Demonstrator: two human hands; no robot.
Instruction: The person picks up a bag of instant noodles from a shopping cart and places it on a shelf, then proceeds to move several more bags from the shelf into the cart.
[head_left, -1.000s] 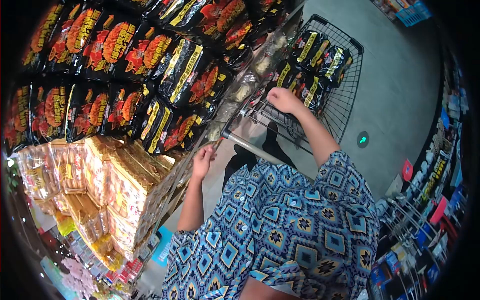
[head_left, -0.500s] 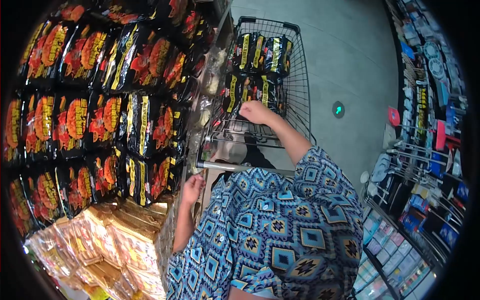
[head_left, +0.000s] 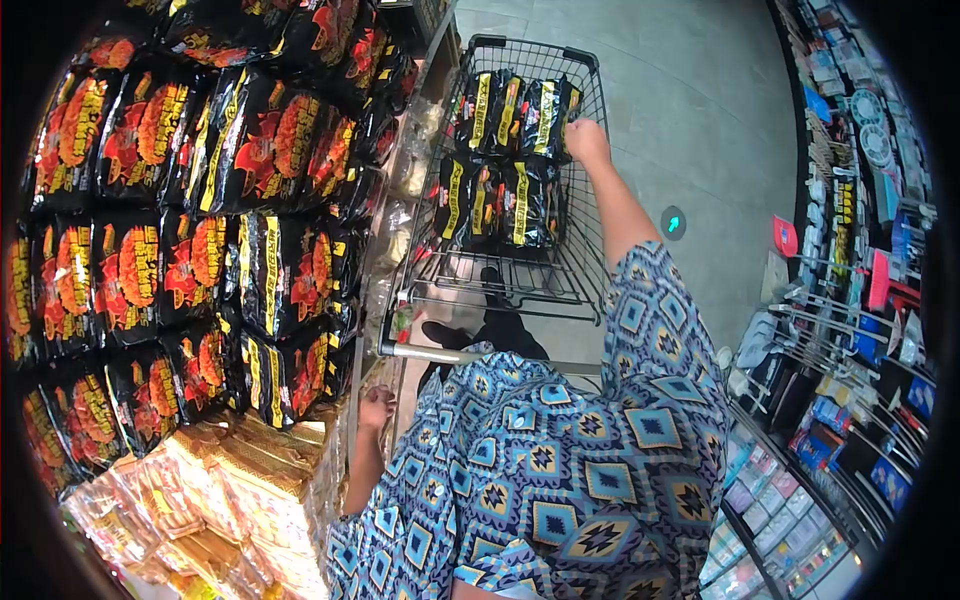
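My right hand point(head_left: 587, 140) reaches over the cart's right side, its fingers curled at the edge of the upper right black pack point(head_left: 546, 118); what its fingertips hold, if anything, is hidden. Several black packs with yellow stripes lie in two rows in the wire shopping cart point(head_left: 590, 225), among them a lower right pack point(head_left: 530, 203). My left hand point(head_left: 376, 407) hangs beside the shelf edge, left of the cart handle point(head_left: 430, 352), with loosely bent fingers and nothing visible in them.
Black and red noodle packs point(head_left: 130, 265) are stacked on the left, above gold-wrapped packages point(head_left: 240, 450). A shelf edge runs close beside the cart. On the right stand racks of household goods point(head_left: 845, 340). A green arrow marker point(head_left: 673, 223) is on the floor.
My right hand has moved forward and right, from the near packs to the far right one. The view has turned left, and the cart appears further left than at first.
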